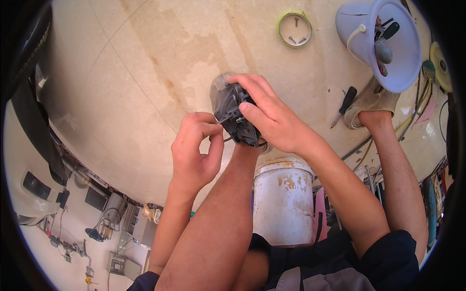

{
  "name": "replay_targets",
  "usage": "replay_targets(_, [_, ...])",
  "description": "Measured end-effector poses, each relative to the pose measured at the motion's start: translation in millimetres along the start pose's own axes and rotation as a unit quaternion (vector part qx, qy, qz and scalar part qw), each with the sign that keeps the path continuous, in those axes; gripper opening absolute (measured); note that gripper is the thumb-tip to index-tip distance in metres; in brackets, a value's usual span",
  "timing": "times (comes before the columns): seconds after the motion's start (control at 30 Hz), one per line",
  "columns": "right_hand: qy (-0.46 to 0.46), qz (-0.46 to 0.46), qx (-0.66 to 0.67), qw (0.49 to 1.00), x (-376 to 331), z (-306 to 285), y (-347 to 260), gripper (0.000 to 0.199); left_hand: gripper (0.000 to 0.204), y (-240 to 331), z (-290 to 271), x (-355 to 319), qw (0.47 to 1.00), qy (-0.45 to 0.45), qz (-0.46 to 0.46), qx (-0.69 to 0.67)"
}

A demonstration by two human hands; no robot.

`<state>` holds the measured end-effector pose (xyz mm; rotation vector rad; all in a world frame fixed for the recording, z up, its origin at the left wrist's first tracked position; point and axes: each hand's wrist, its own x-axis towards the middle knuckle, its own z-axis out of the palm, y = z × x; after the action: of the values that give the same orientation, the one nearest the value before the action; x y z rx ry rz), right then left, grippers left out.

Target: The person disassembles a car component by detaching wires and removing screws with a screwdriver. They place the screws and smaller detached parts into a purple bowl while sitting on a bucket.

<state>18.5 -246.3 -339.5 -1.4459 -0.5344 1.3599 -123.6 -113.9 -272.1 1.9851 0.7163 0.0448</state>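
Observation:
A black moulded plastic part (237, 127), with ribs and small posts, is held above my left foot. My right hand (276, 114) grips it from the right, thumb on top and fingers over its far edge. Close to its left side, my left hand (198, 145) is closed in a pinch. Between thumb and forefinger is a thin metal piece (221, 121) whose tip meets the black part; its exact kind is too small to tell. A short black cable (228, 139) shows at the part's near edge. The part's underside is hidden.
A yellow-green ring (279, 30) with several screws lies on the tiled floor (145, 63). At right are a tipped lilac bucket (410, 63) holding tools, a screwdriver (345, 104) and cables. A stained white bucket (283, 208) stands between my legs. A vehicle body panel (29, 160) is at left.

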Motion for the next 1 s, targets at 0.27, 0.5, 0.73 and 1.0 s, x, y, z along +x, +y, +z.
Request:
replay_targets(0.27, [-0.014,0.001,-0.034,0.999,0.5,5.4,-5.1,0.049,0.008,35.8,-31.2,32.7,0.959,-0.12,-0.257,0.028])
replay_targets(0.5, [-0.01,-0.001,-0.035,0.999,1.1,5.5,-6.4,0.05,0.019,31.3,-17.3,38.6,0.963,-0.15,-0.096,0.203])
replay_targets(0.73, [-0.012,-0.004,-0.087,0.996,-0.9,10.7,-9.5,0.049,0.009,30.7,-16.1,36.0,0.953,-0.168,-0.105,0.228])
replay_targets(1.0, [0.003,0.0,-0.07,0.998,-2.6,12.4,-9.6,0.049,0.013,32.7,-9.8,35.5,0.951,-0.169,-0.071,0.25])
